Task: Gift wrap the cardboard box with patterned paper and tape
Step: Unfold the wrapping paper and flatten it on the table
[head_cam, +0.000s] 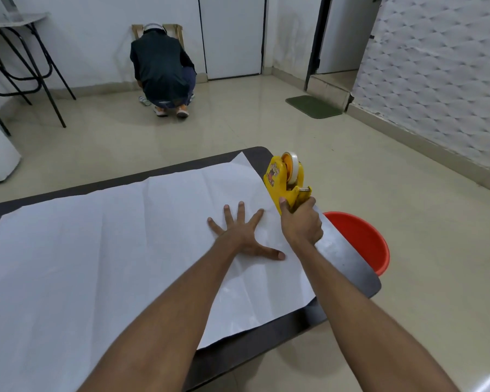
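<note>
Left hand [245, 236] splayed flat on paper [111, 250]; right hand [301, 224] grip closed around tape dispenser [286, 179] at paper's right edge.

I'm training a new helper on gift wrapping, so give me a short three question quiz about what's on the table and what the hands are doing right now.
1. True or false: the left hand lies flat with fingers spread on the white paper.
2. What does the right hand grip?
A. scissors
B. the yellow tape dispenser
C. a ruler
3. Fill in: beside the dark table, on the floor, stands a ____ bucket.

Key:
1. True. The palm presses the sheet, which lies spread on the table.
2. B. The hand grips its handle at the paper's right edge.
3. Red. Only part of it shows behind the table's corner.
</note>
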